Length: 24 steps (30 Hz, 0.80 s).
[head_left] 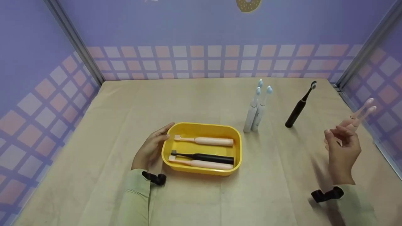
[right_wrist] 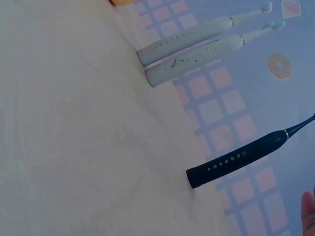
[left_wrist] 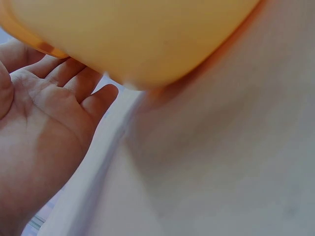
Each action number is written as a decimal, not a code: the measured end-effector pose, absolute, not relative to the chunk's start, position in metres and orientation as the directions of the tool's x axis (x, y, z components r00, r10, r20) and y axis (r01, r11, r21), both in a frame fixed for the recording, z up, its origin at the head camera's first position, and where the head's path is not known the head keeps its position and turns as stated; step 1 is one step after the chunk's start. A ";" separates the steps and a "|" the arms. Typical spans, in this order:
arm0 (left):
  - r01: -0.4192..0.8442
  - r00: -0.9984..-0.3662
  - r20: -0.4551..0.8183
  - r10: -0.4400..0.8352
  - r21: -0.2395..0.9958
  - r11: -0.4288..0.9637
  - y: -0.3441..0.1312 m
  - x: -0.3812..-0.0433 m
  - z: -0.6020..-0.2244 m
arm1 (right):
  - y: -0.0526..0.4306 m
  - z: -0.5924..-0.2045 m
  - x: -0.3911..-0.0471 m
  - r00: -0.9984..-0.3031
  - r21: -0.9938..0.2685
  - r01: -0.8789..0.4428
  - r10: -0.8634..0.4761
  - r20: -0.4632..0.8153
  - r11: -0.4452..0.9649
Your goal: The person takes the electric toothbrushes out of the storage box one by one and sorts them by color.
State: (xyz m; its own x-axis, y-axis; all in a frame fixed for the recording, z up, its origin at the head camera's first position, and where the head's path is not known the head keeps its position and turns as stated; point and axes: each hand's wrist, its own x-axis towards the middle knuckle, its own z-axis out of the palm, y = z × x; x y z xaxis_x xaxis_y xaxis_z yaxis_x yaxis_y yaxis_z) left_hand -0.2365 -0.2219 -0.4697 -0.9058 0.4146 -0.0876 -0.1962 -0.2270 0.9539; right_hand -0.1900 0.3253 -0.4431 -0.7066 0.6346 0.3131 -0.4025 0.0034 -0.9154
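Observation:
A yellow bin [head_left: 238, 150] holds two pink electric toothbrushes [head_left: 213, 141] and a black one [head_left: 213, 158], lying lengthwise. My left hand [head_left: 152, 146] touches the bin's left end, its thumb at the rim and its other fingers along the outer wall. In the left wrist view those fingers [left_wrist: 74, 78] look fairly straight beneath the rim. At the right, my right hand [head_left: 344, 149] overlaps two upright pink toothbrushes [head_left: 353, 123], hiding much of their handles. Its thumb and fingers are loosely bent, with no brush visible between them; only a fingertip [right_wrist: 308, 214] shows in the right wrist view.
Three white electric toothbrushes [head_left: 250, 117] with pale blue heads stand close together right of the bin. A black electric toothbrush [head_left: 296, 114] stands between them and the pink pair. Purple panels with a checkered band [head_left: 213, 61] border the cloth-covered table [head_left: 141, 100].

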 end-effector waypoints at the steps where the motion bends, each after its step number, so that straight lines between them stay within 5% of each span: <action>1: -0.194 -0.905 -0.085 0.417 0.955 -0.226 -0.222 -0.237 -0.470 | 0.323 -0.442 -0.190 -0.714 -0.918 -0.396 0.624 0.316 0.011; 24: -0.216 -0.908 -0.097 0.408 0.942 -0.258 -0.220 -0.236 -0.470 | 0.271 -0.430 -0.189 -0.893 -0.921 -0.256 0.293 0.342 0.295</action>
